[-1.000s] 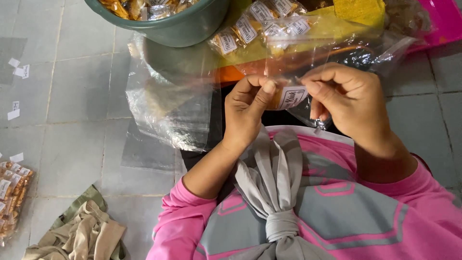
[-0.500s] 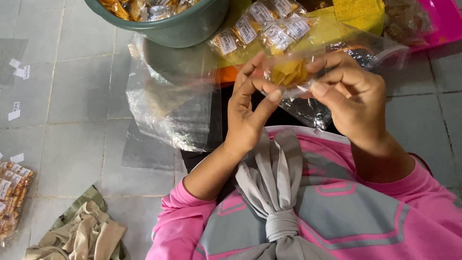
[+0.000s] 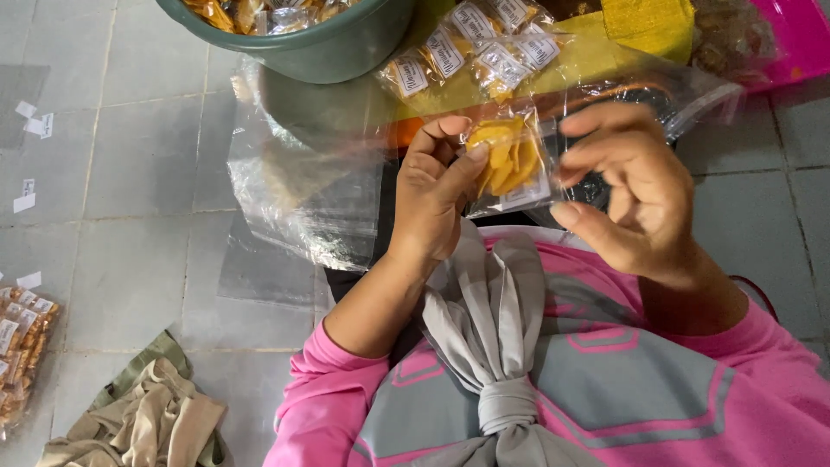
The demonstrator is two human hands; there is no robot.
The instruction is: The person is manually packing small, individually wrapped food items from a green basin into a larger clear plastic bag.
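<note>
Green basin [image 3: 346, 52] of packets, crumpled cloth [image 3: 147, 424], paper labels [image 3: 35, 121], perhaps a pink tray [image 3: 800, 35].

Small clear packet [image 3: 510, 164] (yellow chips inside), upright, pinched at left edge

I read this as a home floor used for packing snacks: grey floor tiles [image 3: 130, 164], a green basin [image 3: 320, 47] full of sealed chip packets, clear plastic bags [image 3: 303, 199], crumpled cloth [image 3: 138, 424] lying nearby
</note>
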